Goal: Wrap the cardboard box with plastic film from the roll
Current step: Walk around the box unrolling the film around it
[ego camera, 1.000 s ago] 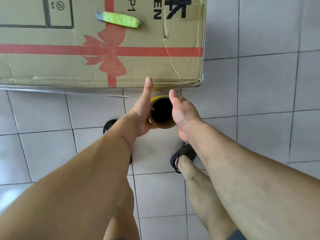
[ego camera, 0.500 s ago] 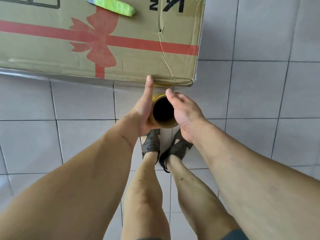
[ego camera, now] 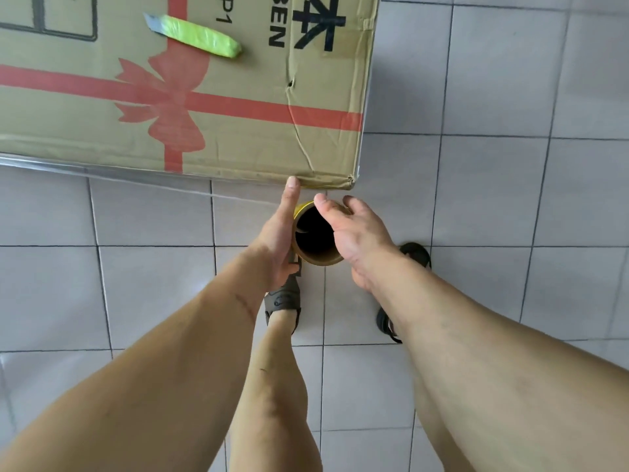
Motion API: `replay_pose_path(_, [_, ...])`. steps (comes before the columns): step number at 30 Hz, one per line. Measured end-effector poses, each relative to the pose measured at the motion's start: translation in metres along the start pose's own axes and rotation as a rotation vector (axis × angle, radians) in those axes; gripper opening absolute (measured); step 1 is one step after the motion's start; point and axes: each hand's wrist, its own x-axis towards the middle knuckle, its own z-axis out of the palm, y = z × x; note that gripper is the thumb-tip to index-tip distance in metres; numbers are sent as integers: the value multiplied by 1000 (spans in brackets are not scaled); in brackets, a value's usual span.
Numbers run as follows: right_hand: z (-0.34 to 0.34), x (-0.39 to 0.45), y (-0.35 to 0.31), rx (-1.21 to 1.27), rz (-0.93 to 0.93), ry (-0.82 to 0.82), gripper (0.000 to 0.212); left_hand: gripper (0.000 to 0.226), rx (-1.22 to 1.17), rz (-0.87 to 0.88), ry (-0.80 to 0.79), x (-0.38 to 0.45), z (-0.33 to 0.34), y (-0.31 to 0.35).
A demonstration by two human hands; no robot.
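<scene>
Pale floor tiles (ego camera: 476, 199) lie under the cardboard box (ego camera: 238, 131), a green cutter (ego camera: 197, 37) resting on its top. Just below the box's near corner, the film roll (ego camera: 315, 233) is upright, clasped between the left hand (ego camera: 277, 233) and right hand (ego camera: 357, 233), each grip grasping its side.

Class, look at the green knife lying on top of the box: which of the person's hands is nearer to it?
Left. The left hand is below the green knife, thumb at the box edge; the right hand is farther right.
</scene>
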Motion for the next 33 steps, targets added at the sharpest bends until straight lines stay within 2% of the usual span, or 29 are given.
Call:
replay_pose_path(2, [-6,0,0,36,48,-56,76,116,-24,40,83,2,6,2])
replay_pose_path(4, [-13,2,3,75,58,-88,69,125,-38,47,49,1,14,7])
replay_pose_path(7, [-27,9,6,10,-12,-100,53,113,-10,22,-1,0,27,4])
replay_pose_path(9, [-35,13,8,-90,-55,-105,60,110,-29,-23,-11,0,34,-4])
replay_pose_path(12, [-49,17,6,-142,-33,-134,82,128,-75,3,81,5,50,-13])
replay_pose_path(14, [-57,21,2,-115,-13,-151,78,147,-136,70,184,14,57,-14])
replay_pose_path(15, [-61,25,1,-105,-15,-163,73,150,-175,83,174,15,62,-11])
replay_pose_path(19, [-71,32,0,-163,-73,-192,70,134,-126,31,36,10,68,6])
replay_pose_path(21, [-74,29,3,-224,-94,-221,73,138,-67,-26,9,10,67,6])
replay_pose_path(23, [-76,25,6,-251,-79,-240,74,133,-61,-21,73,8,70,6])
replay_pose_path(26, [-80,22,8,-173,-38,-223,69,107,-119,72,197,12,81,2])
replay_pose_path(27, [-81,25,9,-137,-33,-215,69,110,-163,82,193,14,86,1])
replay_pose_path(29, [-86,29,6,-119,-42,-211,74,136,-254,63,131,18,93,-4])
replay_pose_path(31, [-92,33,3,-152,-63,-197,90,160,-299,26,36,24,98,-11])
replay_pose_path(33, [-98,33,-1,-203,-71,-208,92,166,-317,18,-1,28,102,-20])
